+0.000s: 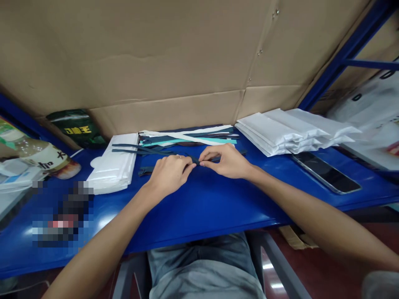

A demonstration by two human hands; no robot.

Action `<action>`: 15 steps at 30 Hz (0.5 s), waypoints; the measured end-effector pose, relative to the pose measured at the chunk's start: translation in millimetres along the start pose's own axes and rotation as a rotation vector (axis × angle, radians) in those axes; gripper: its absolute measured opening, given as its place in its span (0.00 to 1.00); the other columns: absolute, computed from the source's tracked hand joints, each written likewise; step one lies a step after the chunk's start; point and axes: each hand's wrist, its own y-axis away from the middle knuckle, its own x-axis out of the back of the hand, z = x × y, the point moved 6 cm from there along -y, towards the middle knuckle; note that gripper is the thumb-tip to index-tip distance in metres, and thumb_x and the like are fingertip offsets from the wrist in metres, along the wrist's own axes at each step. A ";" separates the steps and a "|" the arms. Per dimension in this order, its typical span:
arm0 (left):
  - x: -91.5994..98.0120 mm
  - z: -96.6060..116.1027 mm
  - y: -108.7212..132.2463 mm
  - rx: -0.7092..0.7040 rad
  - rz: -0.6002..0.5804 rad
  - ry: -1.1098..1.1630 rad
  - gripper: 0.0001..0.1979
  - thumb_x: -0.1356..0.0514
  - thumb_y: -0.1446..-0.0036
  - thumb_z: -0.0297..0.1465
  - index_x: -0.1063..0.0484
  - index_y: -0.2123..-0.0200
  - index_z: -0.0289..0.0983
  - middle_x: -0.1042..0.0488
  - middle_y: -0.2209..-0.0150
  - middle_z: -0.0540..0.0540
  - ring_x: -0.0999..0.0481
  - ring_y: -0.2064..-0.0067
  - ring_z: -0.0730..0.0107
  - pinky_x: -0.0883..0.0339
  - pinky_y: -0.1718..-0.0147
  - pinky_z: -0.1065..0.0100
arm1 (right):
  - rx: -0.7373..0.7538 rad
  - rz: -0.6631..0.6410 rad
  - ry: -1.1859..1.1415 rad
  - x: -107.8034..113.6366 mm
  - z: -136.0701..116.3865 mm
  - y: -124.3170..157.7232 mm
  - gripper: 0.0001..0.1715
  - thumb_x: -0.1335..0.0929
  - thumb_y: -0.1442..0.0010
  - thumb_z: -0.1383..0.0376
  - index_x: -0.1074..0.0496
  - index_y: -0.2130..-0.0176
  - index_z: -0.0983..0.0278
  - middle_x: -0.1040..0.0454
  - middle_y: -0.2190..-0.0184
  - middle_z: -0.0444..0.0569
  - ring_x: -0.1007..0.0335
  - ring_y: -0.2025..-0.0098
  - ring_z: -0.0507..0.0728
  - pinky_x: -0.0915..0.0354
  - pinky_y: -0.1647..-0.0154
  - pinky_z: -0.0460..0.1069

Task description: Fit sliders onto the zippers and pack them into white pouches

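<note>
Above the middle of the blue table, my left hand (171, 173) and my right hand (225, 162) nearly meet. Both pinch a dark blue zipper (195, 161) between thumb and fingertips; its middle is partly hidden by the fingers. Loose ends of dark zippers (127, 148) stretch out to the left, beyond my left hand. Under that hand, another dark zipper end (146, 170) lies on the table. Just behind my hands is a flat pile of white, teal and dark zippers (187, 136).
White packets (114, 164) are stacked left, with more white packets (274, 132) at right. A phone (327, 172) lies near the right edge. On the left are a drink bottle (46, 158), a dark green pouch (77, 128) and a blurred-out item (64, 216). A cardboard wall (174, 62) stands behind.
</note>
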 end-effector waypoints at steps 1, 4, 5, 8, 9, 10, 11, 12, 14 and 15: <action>1.5 1.1 0.3 -0.016 -0.015 0.000 0.16 0.44 0.25 0.39 0.19 0.61 0.43 0.17 0.63 0.43 0.17 0.61 0.54 0.37 0.69 0.63 | 0.000 -0.022 0.010 0.6 -1.7 -0.1 0.06 0.26 0.36 0.62 0.19 0.59 0.60 0.14 0.61 0.48 0.15 0.59 0.60 0.24 0.54 0.54; 7.5 -3.5 0.1 -0.025 -0.047 0.009 0.16 0.44 0.27 0.39 0.19 0.65 0.44 0.17 0.65 0.44 0.18 0.64 0.56 0.40 0.71 0.63 | -0.013 -0.084 0.079 7.2 -3.2 -0.5 0.09 0.26 0.37 0.63 0.19 0.55 0.60 0.13 0.62 0.47 0.16 0.61 0.60 0.25 0.58 0.52; 10.5 -9.6 -0.2 -0.008 -0.054 0.009 0.17 0.43 0.27 0.40 0.20 0.67 0.43 0.18 0.67 0.45 0.19 0.66 0.57 0.40 0.71 0.63 | -0.024 -0.084 0.117 12.9 -1.3 -0.9 0.10 0.26 0.37 0.63 0.19 0.55 0.60 0.13 0.63 0.47 0.16 0.62 0.60 0.26 0.59 0.52; 24.7 -45.2 1.0 0.090 -0.067 -0.030 0.18 0.43 0.29 0.41 0.20 0.70 0.43 0.18 0.70 0.45 0.21 0.68 0.59 0.40 0.69 0.63 | -0.108 -0.039 0.242 42.0 14.2 -0.8 0.09 0.25 0.39 0.63 0.17 0.56 0.59 0.13 0.63 0.48 0.15 0.61 0.62 0.26 0.61 0.52; 31.0 -62.0 3.1 0.134 -0.076 -0.056 0.17 0.42 0.31 0.41 0.19 0.69 0.43 0.18 0.70 0.45 0.21 0.68 0.58 0.40 0.69 0.63 | -0.162 -0.025 0.295 54.4 22.4 0.3 0.09 0.25 0.40 0.63 0.16 0.58 0.59 0.13 0.63 0.48 0.16 0.61 0.62 0.26 0.61 0.52; 37.7 -80.4 6.3 0.183 -0.091 -0.084 0.16 0.40 0.32 0.42 0.18 0.68 0.43 0.18 0.69 0.45 0.22 0.68 0.58 0.39 0.69 0.63 | -0.232 -0.010 0.365 68.1 31.6 2.4 0.08 0.25 0.41 0.64 0.16 0.59 0.58 0.14 0.64 0.48 0.16 0.61 0.63 0.26 0.62 0.53; 44.5 -99.4 10.6 0.237 -0.111 -0.109 0.14 0.38 0.35 0.42 0.17 0.68 0.43 0.17 0.69 0.44 0.22 0.68 0.58 0.39 0.68 0.63 | -0.309 0.008 0.458 82.5 40.8 5.4 0.08 0.25 0.43 0.65 0.16 0.61 0.58 0.14 0.65 0.48 0.16 0.61 0.64 0.26 0.62 0.53; 50.9 -117.6 15.8 0.287 -0.138 -0.122 0.12 0.36 0.38 0.42 0.16 0.68 0.43 0.18 0.70 0.45 0.23 0.69 0.59 0.39 0.68 0.63 | -0.382 0.027 0.565 97.2 49.0 9.2 0.08 0.25 0.45 0.67 0.16 0.63 0.58 0.14 0.67 0.48 0.17 0.61 0.65 0.26 0.62 0.54; 61.9 -147.8 26.4 0.371 -0.175 -0.084 0.12 0.33 0.43 0.42 0.17 0.72 0.42 0.19 0.73 0.46 0.23 0.71 0.60 0.38 0.69 0.64 | -0.505 0.087 0.741 124.6 60.7 17.7 0.09 0.25 0.49 0.70 0.16 0.66 0.59 0.16 0.69 0.50 0.18 0.62 0.66 0.27 0.60 0.56; 64.5 -157.6 30.8 0.387 -0.204 -0.034 0.12 0.32 0.45 0.43 0.17 0.74 0.42 0.20 0.74 0.46 0.23 0.71 0.60 0.37 0.69 0.65 | -0.546 0.109 0.786 134.8 64.8 21.5 0.09 0.26 0.50 0.70 0.15 0.66 0.59 0.16 0.70 0.51 0.19 0.63 0.66 0.27 0.60 0.57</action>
